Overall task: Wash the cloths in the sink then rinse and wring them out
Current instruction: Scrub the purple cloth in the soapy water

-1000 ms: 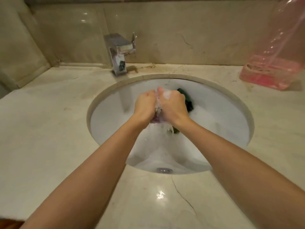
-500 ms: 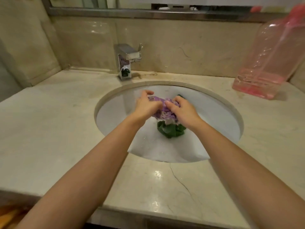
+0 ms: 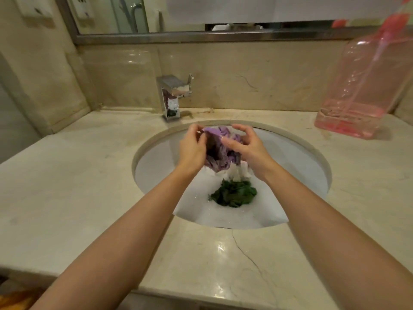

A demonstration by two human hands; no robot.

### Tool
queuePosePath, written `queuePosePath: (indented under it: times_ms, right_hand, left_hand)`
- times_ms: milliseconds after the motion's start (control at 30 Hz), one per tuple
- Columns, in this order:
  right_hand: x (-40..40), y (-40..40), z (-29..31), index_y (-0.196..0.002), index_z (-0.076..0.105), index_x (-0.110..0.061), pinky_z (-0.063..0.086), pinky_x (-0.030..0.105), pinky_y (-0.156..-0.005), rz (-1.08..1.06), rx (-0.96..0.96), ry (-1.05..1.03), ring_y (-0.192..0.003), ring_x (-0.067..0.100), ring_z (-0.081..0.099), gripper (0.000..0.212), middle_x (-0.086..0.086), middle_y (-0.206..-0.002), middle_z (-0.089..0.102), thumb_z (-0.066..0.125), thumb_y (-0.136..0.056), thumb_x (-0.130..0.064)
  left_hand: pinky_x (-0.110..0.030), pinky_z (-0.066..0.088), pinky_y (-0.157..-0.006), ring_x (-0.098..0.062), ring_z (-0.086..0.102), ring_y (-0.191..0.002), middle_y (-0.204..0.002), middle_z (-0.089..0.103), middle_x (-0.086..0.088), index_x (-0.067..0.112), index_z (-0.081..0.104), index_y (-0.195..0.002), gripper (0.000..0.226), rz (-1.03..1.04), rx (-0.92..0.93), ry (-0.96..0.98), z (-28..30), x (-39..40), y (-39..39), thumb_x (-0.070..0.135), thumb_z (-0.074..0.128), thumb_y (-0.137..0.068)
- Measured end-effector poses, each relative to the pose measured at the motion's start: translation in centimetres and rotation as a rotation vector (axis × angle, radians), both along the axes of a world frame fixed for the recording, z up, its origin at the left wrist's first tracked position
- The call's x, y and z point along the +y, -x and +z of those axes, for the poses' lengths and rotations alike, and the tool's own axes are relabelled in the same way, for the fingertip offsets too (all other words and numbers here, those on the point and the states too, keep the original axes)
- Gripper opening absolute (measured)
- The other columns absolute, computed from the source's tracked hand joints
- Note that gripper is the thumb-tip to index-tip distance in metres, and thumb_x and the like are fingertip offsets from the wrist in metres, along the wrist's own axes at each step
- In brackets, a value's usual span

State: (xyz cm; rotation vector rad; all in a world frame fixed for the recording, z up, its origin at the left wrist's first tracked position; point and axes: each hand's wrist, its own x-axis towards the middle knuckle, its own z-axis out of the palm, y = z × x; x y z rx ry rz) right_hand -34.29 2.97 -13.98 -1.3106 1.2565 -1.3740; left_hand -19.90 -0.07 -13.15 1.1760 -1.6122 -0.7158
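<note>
1. The polished marble tabletop (image 3: 67, 198) has a thin crack running from its near edge toward the oval sink (image 3: 312, 157).
2. A crumpled dark green cloth (image 3: 233, 193) lies heaped in the white basin, apart from its walls.
3. Above it, the left hand (image 3: 192, 148) and right hand (image 3: 248, 148) grip a bunched purple cloth (image 3: 220, 151), its pale wet tail hanging straight down.
4. Behind stand a square chrome tap (image 3: 173, 95) and, right, a clear pink bottle (image 3: 362, 90).
</note>
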Motion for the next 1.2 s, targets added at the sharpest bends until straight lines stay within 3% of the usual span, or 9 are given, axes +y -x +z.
queuePosePath:
  times_ms: [67,167,367,500,667,767,900,1067,1200]
  right_hand:
    - [0.2,0.1,-0.1,-0.117,0.054,-0.024,0.052,0.014,-0.064,0.072,0.067,-0.019,-0.089,0.008,0.065,0.039,-0.001,-0.100,0.064,0.074,-0.083,-0.020]
    - [0.7,-0.5,0.1,-0.105,0.062,-0.014,0.048,0.009,-0.059,0.033,0.094,0.000,-0.067,-0.005,0.063,0.011,-0.004,-0.084,0.065,0.059,-0.094,-0.012]
    - [0.9,-1.2,0.6,-0.099,0.062,-0.016,0.056,0.034,-0.081,-0.107,-0.187,0.006,-0.091,0.022,0.068,0.016,0.010,-0.101,0.069,0.046,-0.102,-0.016]
    - [1.2,-1.7,1.4,-0.097,0.061,-0.014,0.058,0.034,-0.077,-0.154,-0.252,0.078,-0.085,0.022,0.069,0.004,0.008,-0.092,0.070,0.057,-0.096,-0.012]
    - [1.8,0.1,1.6,-0.102,0.053,-0.022,0.058,0.028,-0.065,-0.110,-0.202,0.055,-0.078,0.020,0.065,0.036,0.010,-0.098,0.063,0.064,-0.084,0.008]
    - [1.6,0.5,1.3,-0.099,0.061,-0.014,0.058,0.036,-0.071,-0.218,-0.093,0.011,-0.083,0.029,0.068,0.006,0.018,-0.101,0.066,0.060,-0.094,-0.012]
    - [0.8,-0.1,1.0,-0.098,0.071,-0.007,0.052,0.040,-0.084,-0.315,0.145,0.009,-0.092,0.028,0.067,0.034,0.014,-0.094,0.072,0.051,-0.099,-0.034]
    - [0.0,-1.5,0.3,-0.111,0.065,-0.015,0.049,0.041,-0.098,-0.308,0.052,-0.045,-0.105,0.018,0.064,0.036,0.000,-0.108,0.070,0.039,-0.103,-0.039]
    - [0.2,-2.1,0.2,-0.112,0.061,-0.016,0.045,0.037,-0.100,-0.338,0.061,-0.034,-0.102,0.016,0.059,0.033,-0.001,-0.106,0.065,0.038,-0.103,-0.038]
  left_hand:
    - [-0.032,0.050,-0.082,-0.017,0.059,-0.093,-0.095,0.061,0.000,0.015,0.051,-0.096,0.010,0.006,0.054,0.021,0.0,0.0,-0.1,0.016,0.043,-0.102]
    - [-0.035,0.049,-0.079,-0.021,0.061,-0.090,-0.091,0.064,-0.003,0.023,0.052,-0.086,0.013,-0.033,0.094,0.016,-0.2,-0.2,0.0,0.021,0.049,-0.099]
    - [-0.027,0.040,-0.068,-0.008,0.052,-0.070,-0.075,0.057,0.002,0.017,0.053,-0.076,0.023,-0.073,0.095,0.029,0.2,0.5,0.2,0.026,0.055,-0.097]
    - [-0.033,0.053,-0.082,-0.013,0.066,-0.089,-0.095,0.071,-0.002,0.012,0.068,-0.098,0.020,-0.209,0.242,-0.069,0.8,0.9,0.1,0.031,0.064,-0.091]
    - [-0.036,0.054,-0.083,-0.020,0.065,-0.089,-0.094,0.069,-0.008,0.015,0.061,-0.091,0.019,-0.240,0.201,-0.049,0.6,0.4,-0.5,0.025,0.075,-0.083]
    - [-0.031,0.051,-0.081,-0.013,0.061,-0.083,-0.083,0.066,0.002,0.016,0.066,-0.084,0.017,-0.150,0.301,-0.104,0.8,-0.1,-0.6,0.029,0.061,-0.094]
    - [-0.032,0.041,-0.072,-0.014,0.054,-0.074,-0.076,0.059,-0.002,0.004,0.063,-0.076,0.050,-0.033,0.319,-0.131,0.3,-1.2,-0.6,0.046,0.046,-0.098]
    - [-0.023,0.044,-0.070,-0.007,0.056,-0.075,-0.079,0.060,0.005,0.019,0.052,-0.107,0.023,-0.008,0.260,0.011,1.0,-1.2,-0.6,0.039,0.055,-0.096]
    - [-0.024,0.046,-0.066,-0.013,0.057,-0.066,-0.071,0.060,-0.005,0.036,0.031,-0.142,0.062,0.111,0.286,0.159,0.8,-1.3,-1.4,0.033,0.066,-0.090]
